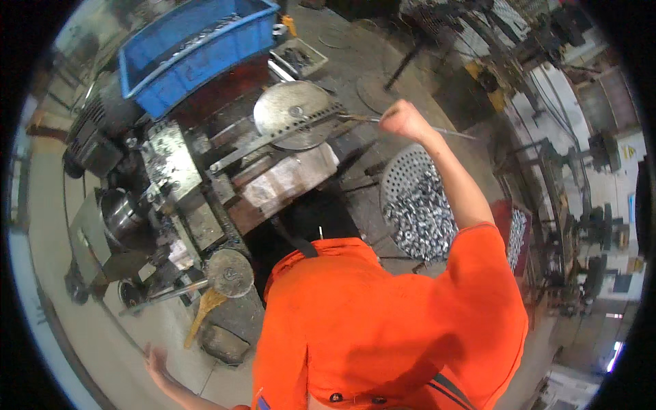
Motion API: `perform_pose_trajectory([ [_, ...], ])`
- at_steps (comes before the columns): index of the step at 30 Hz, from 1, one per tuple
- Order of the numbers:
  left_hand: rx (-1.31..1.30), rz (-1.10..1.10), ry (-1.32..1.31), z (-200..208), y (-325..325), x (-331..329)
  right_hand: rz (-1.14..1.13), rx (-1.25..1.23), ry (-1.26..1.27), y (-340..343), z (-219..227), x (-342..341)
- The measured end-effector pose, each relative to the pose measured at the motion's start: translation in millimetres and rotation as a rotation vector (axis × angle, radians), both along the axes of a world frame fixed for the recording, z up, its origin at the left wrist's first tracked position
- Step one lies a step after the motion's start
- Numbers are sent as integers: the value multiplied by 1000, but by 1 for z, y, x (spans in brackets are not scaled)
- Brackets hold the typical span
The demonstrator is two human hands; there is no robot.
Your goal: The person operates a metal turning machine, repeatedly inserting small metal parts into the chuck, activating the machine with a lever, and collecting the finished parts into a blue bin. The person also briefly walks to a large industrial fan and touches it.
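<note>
My right hand (pixel 406 123) is closed in a fist round a thin metal rod (pixel 447 130), whose tip sticks out past the hand. The rod's other end reaches a bar with a row of holes (pixel 273 138) lying across a round metal disc (pixel 290 106) on the machine. Low on the left, my left hand (pixel 156 362) hangs over the floor, slightly blurred. Its fingers look apart, and nothing shows in it. Beside my right forearm sits a round perforated pan (pixel 403 176) with many small shiny metal parts (pixel 424 222) in it.
A blue plastic bin (pixel 198 65) stands behind the disc, and a small tray (pixel 304 58) sits beside it. To the left are a greasy metal block (pixel 174 160), a round metal plate (pixel 230 273) and a yellow brush (pixel 203 314). A red container (pixel 502 222) of metal parts stands right.
</note>
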State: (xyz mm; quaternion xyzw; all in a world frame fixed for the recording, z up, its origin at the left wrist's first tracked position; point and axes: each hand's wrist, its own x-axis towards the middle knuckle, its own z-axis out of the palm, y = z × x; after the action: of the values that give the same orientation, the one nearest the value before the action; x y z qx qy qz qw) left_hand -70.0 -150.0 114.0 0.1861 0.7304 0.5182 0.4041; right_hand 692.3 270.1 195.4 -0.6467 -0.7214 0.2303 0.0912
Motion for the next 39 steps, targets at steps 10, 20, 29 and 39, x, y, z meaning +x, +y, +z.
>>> perform_pose_trajectory([
  [10, 17, 22, 9, 9, 32, 26, 229, -301, -504, -126, -152, 88],
  [20, 4, 11, -6, -5, 25, 20, 105, -186, -427, -105, -162, 99],
  [29, -29, -13, -8, -9, 25, 15, 217, -15, -482, -143, -134, 86],
  [39, 45, -78, -92, -21, 15, -9, 195, -279, -329, -125, -132, 86],
])
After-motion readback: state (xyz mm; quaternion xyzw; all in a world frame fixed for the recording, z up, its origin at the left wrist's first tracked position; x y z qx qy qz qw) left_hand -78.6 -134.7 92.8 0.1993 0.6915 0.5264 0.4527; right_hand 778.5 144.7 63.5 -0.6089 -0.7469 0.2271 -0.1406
